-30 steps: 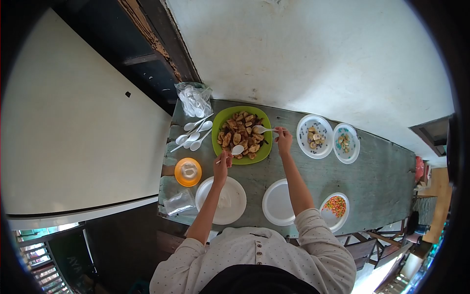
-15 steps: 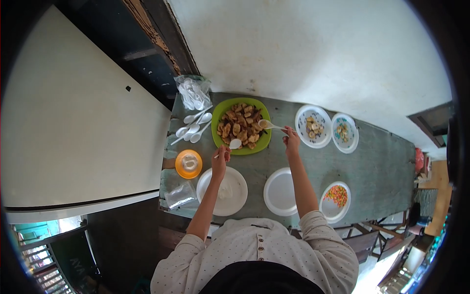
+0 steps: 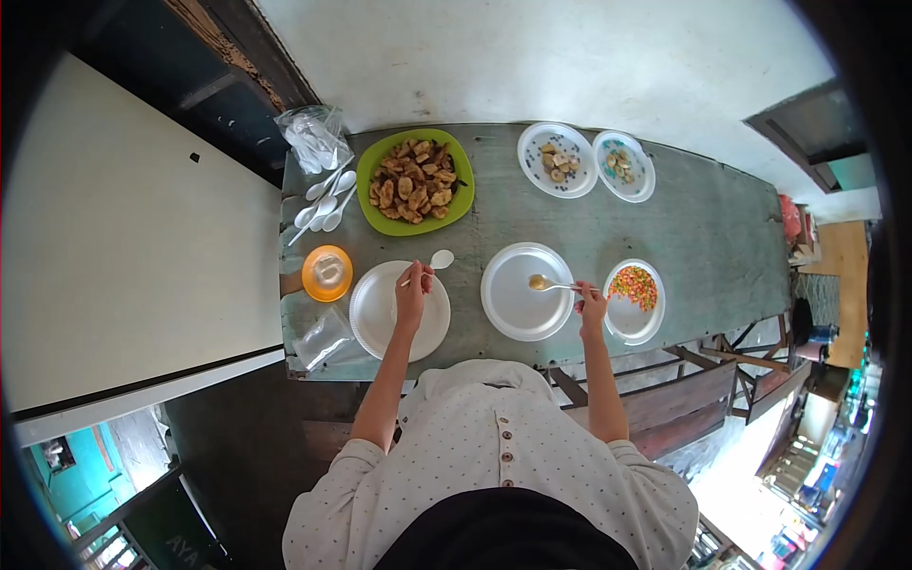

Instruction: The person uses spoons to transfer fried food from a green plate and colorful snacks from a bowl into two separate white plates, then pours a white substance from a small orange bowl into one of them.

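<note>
My left hand [image 3: 414, 289] is closed on the handle of a white plastic spoon [image 3: 443, 258], above the right side of a white plate [image 3: 369, 321]. In my right hand [image 3: 590, 302] is another spoon [image 3: 560, 286]; its bowl carries a brownish piece of food [image 3: 540, 282]. That bowl hangs over a second white plate [image 3: 527, 317], which looks bare. Just right of my right hand lies a white plate [image 3: 627, 329] with small red, orange and green bits [image 3: 634, 287]. A green plate [image 3: 370, 218] heaped with browned food pieces [image 3: 414, 180] sits at the back left.
Two patterned plates with pale slices, a larger one [image 3: 574, 190] and a smaller one [image 3: 635, 193], stand near the wall. Loose white spoons [image 3: 328, 204], a bag of spoons [image 3: 315, 140], an orange dish [image 3: 311, 283] and a clear plastic packet [image 3: 323, 338] occupy the left end of the table [image 3: 494, 214].
Both hands have drawn back from the green plate toward me. My right hand has carried its loaded spoon over the middle white plate. The camera view has shifted.
</note>
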